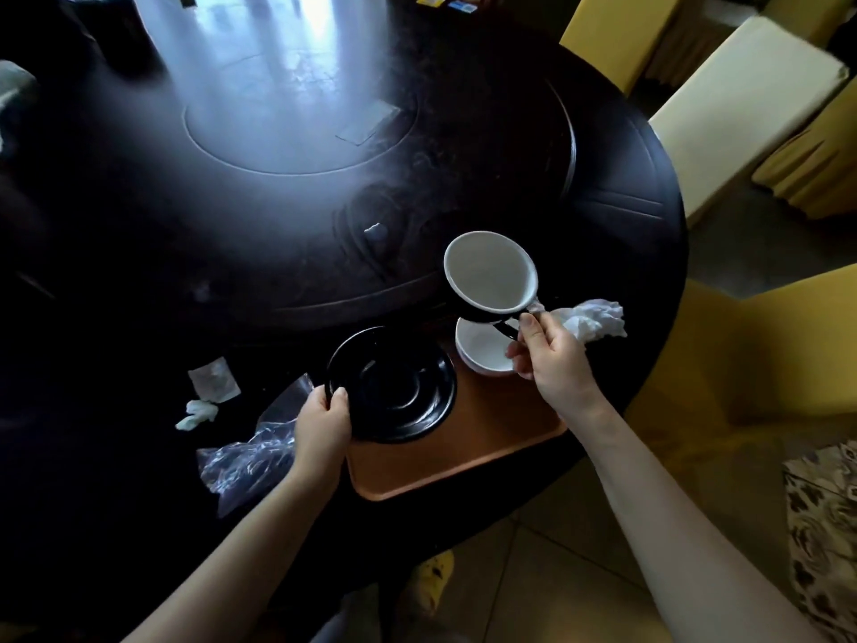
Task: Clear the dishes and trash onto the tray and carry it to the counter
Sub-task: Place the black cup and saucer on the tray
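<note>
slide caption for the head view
Left hand grips a black saucer over the orange tray; right hand holds a cup by its handle.

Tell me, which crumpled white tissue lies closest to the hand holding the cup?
The bigger tissue just beyond the right hand, right of the tray; the smaller tissue lies far off, left of the black saucer.

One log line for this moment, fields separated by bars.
left hand: grips black saucer | right hand: holds tilted cup by handle | white bowl: on tray

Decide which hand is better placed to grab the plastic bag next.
Probably left: the left hand, gripping the saucer, is beside the bag; the right hand holds the cup across the tray.
</note>
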A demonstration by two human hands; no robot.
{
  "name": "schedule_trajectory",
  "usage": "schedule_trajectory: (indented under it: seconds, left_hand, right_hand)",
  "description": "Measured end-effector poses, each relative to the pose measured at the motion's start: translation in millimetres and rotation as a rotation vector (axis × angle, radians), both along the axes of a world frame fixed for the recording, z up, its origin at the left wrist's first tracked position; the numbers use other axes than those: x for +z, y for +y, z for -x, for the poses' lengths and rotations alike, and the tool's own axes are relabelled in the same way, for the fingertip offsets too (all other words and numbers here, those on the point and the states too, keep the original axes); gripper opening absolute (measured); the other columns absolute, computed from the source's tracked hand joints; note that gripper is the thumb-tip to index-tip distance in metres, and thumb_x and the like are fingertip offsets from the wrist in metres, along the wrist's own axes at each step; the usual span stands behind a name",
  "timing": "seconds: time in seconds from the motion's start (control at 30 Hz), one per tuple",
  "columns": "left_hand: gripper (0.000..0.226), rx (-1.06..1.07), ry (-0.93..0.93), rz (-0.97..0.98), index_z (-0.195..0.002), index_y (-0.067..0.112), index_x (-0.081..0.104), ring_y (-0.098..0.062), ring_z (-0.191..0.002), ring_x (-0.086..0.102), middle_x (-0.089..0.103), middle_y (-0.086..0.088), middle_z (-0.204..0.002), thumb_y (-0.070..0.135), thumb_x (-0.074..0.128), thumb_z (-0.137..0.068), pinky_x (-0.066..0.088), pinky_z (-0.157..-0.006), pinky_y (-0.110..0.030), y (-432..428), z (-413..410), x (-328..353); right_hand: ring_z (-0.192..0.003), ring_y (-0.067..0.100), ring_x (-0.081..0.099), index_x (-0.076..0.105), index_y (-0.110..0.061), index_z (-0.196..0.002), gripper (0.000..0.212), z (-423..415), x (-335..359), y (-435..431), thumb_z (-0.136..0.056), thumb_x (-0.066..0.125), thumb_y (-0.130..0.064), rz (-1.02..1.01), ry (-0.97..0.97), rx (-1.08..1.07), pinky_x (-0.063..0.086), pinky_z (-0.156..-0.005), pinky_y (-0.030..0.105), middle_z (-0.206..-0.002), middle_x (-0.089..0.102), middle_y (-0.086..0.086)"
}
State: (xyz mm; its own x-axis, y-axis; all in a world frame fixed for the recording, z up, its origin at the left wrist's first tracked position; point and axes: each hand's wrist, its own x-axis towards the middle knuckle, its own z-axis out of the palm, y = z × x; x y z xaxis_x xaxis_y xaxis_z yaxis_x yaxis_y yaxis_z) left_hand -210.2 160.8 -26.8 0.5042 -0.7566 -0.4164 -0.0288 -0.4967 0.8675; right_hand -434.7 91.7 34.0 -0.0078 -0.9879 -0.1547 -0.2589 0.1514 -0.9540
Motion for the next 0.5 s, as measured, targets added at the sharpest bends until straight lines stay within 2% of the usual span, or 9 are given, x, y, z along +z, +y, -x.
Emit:
schedule_trajectory:
  seconds: [0.1,0.3,0.4,0.5]
  left_hand:
    - [0.019,-0.013,-0.054,-0.042,-0.093,0.010,0.057,-0.022,-0.088,0.057,0.060,-0.002,-0.085,0.021,0.041,-0.094,0.046,-0.081,-0.037,12,1,-11]
    - [0.025,-0.067,-0.123,-0.108,-0.091,0.003,0.054,-0.025,-0.085,0.052,0.053,-0.001,-0.078,0.024,0.040,-0.094,0.040,-0.077,-0.035,13,1,-24]
    - [0.023,-0.122,-0.153,-0.134,-0.090,0.007,0.052,-0.023,-0.086,0.049,0.054,-0.004,-0.085,0.027,0.041,-0.095,0.037,-0.077,-0.032,8,3,-18]
    - [0.029,-0.166,-0.110,-0.150,-0.094,0.005,0.056,-0.024,-0.090,0.054,0.059,-0.008,-0.092,0.031,0.043,-0.092,0.043,-0.079,-0.033,1,1,-18]
  right_hand:
    - [-0.052,0.013,0.046,0.046,-0.020,-0.070,0.030,-8,-12,25,-0.099,0.038,-0.024,-0.049,-0.026,-0.036,0.039,-0.043,0.012,-0.067,0.055,0.006]
    - [-0.046,0.006,0.047,0.048,-0.020,-0.070,0.030,-24,-41,64,-0.098,0.040,-0.024,-0.090,-0.021,-0.080,0.040,-0.046,0.015,-0.065,0.057,0.004]
    - [-0.052,0.010,0.049,0.048,-0.019,-0.071,0.029,-27,-53,79,-0.098,0.040,-0.025,-0.112,-0.018,-0.080,0.042,-0.052,0.021,-0.067,0.056,0.006]
    - [-0.058,0.011,0.047,0.046,-0.017,-0.069,0.031,-27,-61,92,-0.098,0.040,-0.027,-0.086,0.060,-0.062,0.041,-0.058,0.025,-0.066,0.051,0.005]
